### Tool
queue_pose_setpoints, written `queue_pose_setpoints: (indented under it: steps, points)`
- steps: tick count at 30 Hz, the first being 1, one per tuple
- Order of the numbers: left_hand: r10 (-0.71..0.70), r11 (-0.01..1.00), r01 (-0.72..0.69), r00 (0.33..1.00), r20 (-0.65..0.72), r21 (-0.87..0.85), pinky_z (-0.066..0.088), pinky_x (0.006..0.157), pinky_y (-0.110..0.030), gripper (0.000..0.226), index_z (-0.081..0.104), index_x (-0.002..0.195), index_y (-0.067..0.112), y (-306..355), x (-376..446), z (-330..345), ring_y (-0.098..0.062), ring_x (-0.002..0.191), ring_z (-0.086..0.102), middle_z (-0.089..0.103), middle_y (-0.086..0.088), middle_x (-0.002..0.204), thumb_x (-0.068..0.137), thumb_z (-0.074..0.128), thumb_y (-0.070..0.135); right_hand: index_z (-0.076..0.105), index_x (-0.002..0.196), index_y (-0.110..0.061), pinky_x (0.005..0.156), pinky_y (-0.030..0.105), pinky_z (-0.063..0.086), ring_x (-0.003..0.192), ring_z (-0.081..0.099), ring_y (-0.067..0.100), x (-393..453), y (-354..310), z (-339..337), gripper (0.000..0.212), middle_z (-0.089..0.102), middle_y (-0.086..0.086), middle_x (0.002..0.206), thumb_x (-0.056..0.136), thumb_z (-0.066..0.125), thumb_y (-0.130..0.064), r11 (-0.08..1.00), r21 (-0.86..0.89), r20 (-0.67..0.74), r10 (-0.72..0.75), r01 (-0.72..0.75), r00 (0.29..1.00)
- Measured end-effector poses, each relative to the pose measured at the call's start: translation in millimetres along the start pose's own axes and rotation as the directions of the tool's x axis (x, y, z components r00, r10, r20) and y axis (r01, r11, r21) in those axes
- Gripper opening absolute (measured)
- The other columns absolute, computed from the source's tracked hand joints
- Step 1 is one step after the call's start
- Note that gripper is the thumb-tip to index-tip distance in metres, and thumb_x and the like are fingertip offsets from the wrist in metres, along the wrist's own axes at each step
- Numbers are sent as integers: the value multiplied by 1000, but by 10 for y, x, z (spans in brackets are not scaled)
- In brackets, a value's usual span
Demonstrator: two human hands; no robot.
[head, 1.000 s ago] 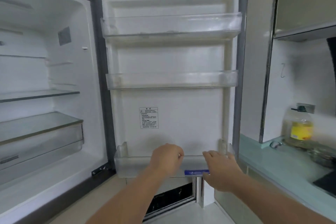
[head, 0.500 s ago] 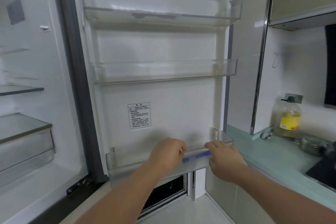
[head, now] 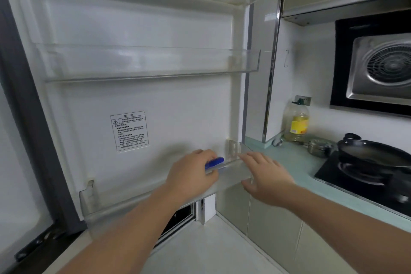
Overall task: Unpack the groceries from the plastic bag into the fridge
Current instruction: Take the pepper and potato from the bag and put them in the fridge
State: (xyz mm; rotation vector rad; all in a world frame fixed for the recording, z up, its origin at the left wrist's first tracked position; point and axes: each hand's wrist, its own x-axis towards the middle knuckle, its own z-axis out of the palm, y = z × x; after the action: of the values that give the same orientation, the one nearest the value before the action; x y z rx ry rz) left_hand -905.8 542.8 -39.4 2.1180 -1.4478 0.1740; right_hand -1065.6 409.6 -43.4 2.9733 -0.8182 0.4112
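One blue item sits at the rim of the bottom door bin, gripped by the left hand, whose fingers curl round it. The right hand is released, fingers straight, touching the bin's right end. Above, two more bins line the fridge door. Right of it, the counter carries an oil bottle and a pan.

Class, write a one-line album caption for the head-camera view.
Left hand holds a blue item at the fridge door's bottom shelf; right hand open beside it.
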Motion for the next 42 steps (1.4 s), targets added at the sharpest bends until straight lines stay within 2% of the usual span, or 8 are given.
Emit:
queue_pose_setpoints:
  steps: [3,7,12,16,23,30,35,42]
  points:
    - [109,994,-109,994,5,20,46,87,-29,47,48,133,35,280,65,57,-13,113,53,57,13,126,87,57,42,20,149,-26,114,38,26,142,23,19,-249,208,-139,66,23,-3,154,90,48,-38,994,-61,-3,87,-87,996]
    - [270,963,-269,961,56,-23,44,95,-30,55,42,139,35,847,37,191,-14,124,47,50,12,139,87,57,46,20,149,-27,112,36,27,140,26,17,-755,476,-371,66,25,-4,152,90,48,-39,978,-125,-2,168,-167,986]
    - [386,922,-378,912,140,-83,43,101,-36,57,41,140,37,1566,-182,421,-16,127,45,48,11,141,85,57,46,24,147,-27,109,35,31,135,32,17,-1743,720,-647,63,32,-6,146,91,48,-40,937,-161,-68,301,-309,951]
    - [468,883,-446,857,214,-145,42,102,-33,57,43,139,36,2231,-622,529,-16,130,44,47,10,142,85,59,42,23,148,-26,109,36,31,134,33,17,-2883,792,-925,61,32,-6,146,93,47,-41,868,-147,-121,461,-475,879]
    - [694,720,-644,669,265,-258,42,100,-32,53,45,135,37,3601,-1544,670,-13,126,43,43,15,138,84,59,41,35,136,-26,101,36,37,123,44,20,-4917,590,-1502,50,42,-3,133,89,48,-40,604,-240,-236,723,-759,650]
    - [911,411,-802,337,239,-435,42,100,-33,53,41,137,37,5119,-2676,697,-14,129,41,40,15,142,86,53,45,31,142,-27,103,39,36,128,40,22,-6585,174,-2205,57,39,-1,138,90,48,-43,247,-256,-341,882,-934,327]
    - [966,249,-803,171,192,-541,42,98,-32,54,41,138,36,5686,-3203,738,-15,127,43,41,12,143,87,54,45,32,140,-28,100,37,38,126,43,22,-7177,-44,-2288,58,41,-1,136,88,50,-46,21,-276,-370,920,-961,127]
    - [991,91,-792,11,136,-603,39,105,-34,56,39,140,36,5926,-3215,955,-13,132,38,41,12,144,86,53,45,36,137,-26,99,37,39,124,44,21,-7142,33,-2244,54,41,-2,133,89,50,-46,-127,-296,-382,924,-947,-5]
